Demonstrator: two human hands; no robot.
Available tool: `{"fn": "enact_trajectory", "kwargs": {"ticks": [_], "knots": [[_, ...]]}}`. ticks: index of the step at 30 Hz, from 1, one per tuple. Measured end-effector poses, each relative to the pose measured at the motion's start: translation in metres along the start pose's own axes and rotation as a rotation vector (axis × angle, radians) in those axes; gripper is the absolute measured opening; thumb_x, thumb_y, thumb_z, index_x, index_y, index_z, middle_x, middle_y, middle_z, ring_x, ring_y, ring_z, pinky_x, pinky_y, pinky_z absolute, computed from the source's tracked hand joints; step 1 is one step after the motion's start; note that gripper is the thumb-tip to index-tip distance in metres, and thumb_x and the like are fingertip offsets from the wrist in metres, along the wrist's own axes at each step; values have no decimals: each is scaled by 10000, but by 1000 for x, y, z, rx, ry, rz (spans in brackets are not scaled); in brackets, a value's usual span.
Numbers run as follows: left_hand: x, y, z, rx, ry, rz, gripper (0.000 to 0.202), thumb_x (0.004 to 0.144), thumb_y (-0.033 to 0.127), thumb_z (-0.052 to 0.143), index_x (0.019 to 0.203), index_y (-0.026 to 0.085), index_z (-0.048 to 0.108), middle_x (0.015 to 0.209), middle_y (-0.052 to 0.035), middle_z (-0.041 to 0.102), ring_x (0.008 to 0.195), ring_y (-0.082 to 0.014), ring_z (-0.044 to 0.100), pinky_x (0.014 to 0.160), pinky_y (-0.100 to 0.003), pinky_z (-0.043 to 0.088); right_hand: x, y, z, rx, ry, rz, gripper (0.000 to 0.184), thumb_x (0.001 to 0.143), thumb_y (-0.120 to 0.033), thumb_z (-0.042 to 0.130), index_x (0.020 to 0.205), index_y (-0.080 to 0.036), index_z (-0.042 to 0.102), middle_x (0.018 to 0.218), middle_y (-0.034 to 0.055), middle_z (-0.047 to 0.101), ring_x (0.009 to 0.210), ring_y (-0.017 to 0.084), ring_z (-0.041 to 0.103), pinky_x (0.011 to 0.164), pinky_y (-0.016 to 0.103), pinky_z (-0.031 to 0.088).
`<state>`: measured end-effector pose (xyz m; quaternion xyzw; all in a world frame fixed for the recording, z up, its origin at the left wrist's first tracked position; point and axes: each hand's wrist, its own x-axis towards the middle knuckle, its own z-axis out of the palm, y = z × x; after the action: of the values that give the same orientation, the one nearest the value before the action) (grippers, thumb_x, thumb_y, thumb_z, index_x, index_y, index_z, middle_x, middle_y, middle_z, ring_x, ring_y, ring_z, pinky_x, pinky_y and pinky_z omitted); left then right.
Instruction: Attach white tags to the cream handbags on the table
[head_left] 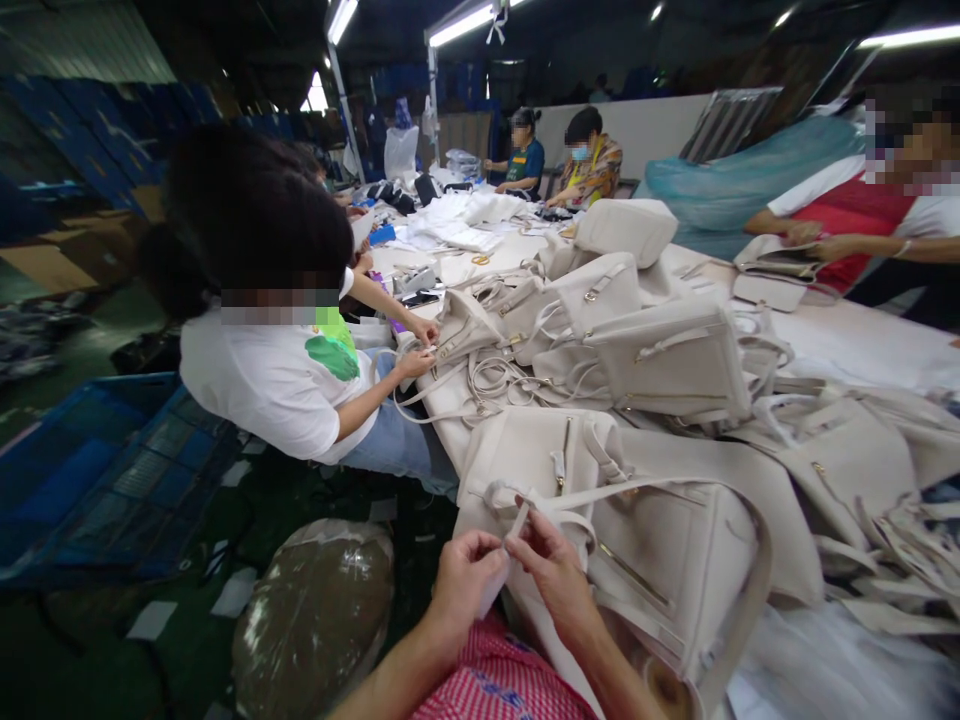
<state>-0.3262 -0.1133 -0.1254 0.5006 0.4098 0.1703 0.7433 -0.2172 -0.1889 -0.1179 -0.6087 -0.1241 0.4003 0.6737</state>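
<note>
My left hand (466,585) and my right hand (551,572) meet low in the view, pinching a narrow cream handbag strap (517,522) between their fingers. A pale strip (491,590) shows against my left hand; its exact nature is hard to tell. The strap belongs to a cream leather handbag (660,560) with a gold-trimmed zip pocket, lying against my forearms. Another cream handbag (525,450) stands just beyond my hands. Part of the strap's end is hidden by my fingers.
Several cream handbags (667,360) crowd the white-covered worktable (855,350). Co-workers' hands (416,350) work on a bag at left; another person (847,220) handles one at right. A plastic-wrapped bundle (311,625) and blue crates (112,480) sit on the floor at left.
</note>
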Motion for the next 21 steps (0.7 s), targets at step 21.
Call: {"fn": "enact_trajectory", "kwargs": {"ticks": [21], "knots": [[82, 38, 17, 279, -585, -259, 465, 558, 539, 816, 754, 134, 700, 738, -40, 664, 698, -170, 571, 675, -265, 426, 14, 3, -18, 86, 457, -88, 386, 620, -427, 764, 944, -218, 770, 575, -21, 672, 551, 176, 571, 556, 306, 432]]}}
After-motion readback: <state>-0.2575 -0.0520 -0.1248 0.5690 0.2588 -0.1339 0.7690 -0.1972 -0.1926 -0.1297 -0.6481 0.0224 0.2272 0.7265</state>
